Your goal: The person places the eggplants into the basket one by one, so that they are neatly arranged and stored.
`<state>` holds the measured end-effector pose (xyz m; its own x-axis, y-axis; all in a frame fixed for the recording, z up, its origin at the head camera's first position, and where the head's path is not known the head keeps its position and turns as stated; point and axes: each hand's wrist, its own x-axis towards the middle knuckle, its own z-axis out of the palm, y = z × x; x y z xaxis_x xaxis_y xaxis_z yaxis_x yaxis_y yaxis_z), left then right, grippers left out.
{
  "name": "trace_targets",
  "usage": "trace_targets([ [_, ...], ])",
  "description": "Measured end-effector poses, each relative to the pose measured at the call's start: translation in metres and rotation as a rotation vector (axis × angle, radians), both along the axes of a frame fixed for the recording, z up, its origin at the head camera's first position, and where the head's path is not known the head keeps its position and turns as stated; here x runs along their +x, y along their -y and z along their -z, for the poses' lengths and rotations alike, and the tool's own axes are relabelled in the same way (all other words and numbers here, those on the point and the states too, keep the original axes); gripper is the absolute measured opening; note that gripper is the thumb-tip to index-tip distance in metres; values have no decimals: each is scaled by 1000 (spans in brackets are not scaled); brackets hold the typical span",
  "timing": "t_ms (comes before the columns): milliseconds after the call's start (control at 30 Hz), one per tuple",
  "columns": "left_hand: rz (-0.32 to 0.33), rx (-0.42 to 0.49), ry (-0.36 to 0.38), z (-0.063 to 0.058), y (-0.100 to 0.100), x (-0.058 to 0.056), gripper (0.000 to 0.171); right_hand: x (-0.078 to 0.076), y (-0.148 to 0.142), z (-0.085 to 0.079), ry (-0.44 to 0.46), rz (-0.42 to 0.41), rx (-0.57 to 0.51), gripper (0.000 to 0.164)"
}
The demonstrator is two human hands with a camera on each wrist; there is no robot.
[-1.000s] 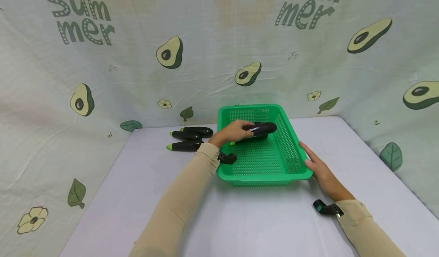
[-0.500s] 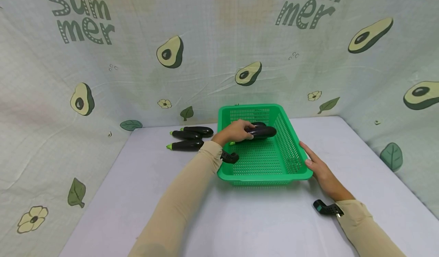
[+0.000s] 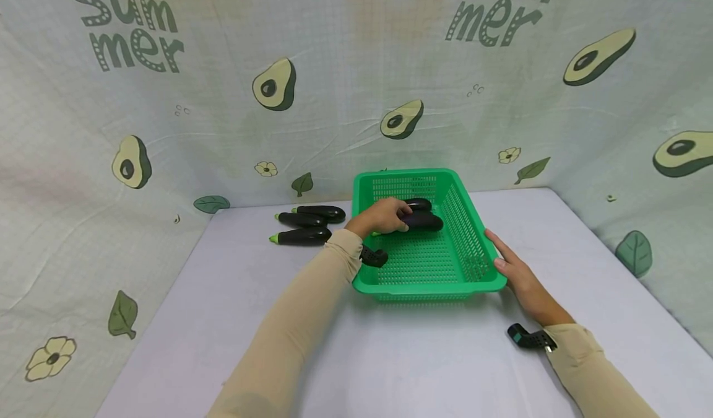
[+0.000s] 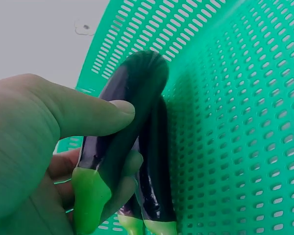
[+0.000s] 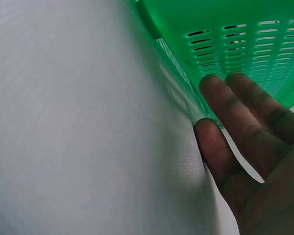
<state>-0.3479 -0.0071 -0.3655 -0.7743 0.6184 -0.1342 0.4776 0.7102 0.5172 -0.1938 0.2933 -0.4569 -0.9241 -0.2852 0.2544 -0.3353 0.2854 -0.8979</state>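
Observation:
My left hand (image 3: 384,215) reaches over the left side of a green perforated plastic basket (image 3: 429,289). It grips a dark purple eggplant (image 4: 132,93), thumb on top and fingers curled beneath, near the light green stem end. Two more eggplants (image 4: 154,171) lie under and beside the held one in the left wrist view, against the basket wall. At the basket's right side is my right hand (image 3: 520,278), its fingers (image 5: 235,112) extended along the outer wall and its thumb at the rim.
Several eggplants (image 3: 303,236) lie on the white-covered table (image 3: 412,356), left of the basket. Behind the table hangs a cloth (image 3: 334,46) printed with avocados and leaves, also running down both sides.
The eggplant in my left hand has come lower and slightly nearer to me inside the basket, uncovering more of the one behind it. My right hand has stayed at the basket's side.

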Motion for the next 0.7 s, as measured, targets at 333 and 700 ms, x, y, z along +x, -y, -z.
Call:
trace_targets([
  [333,-25,-56,-5,3,-1,2,46,2,1,0,0,9,14,56],
  [700,-26,-150,-66,4,-3,5,46,2,2,-2,13,11,29,56],
])
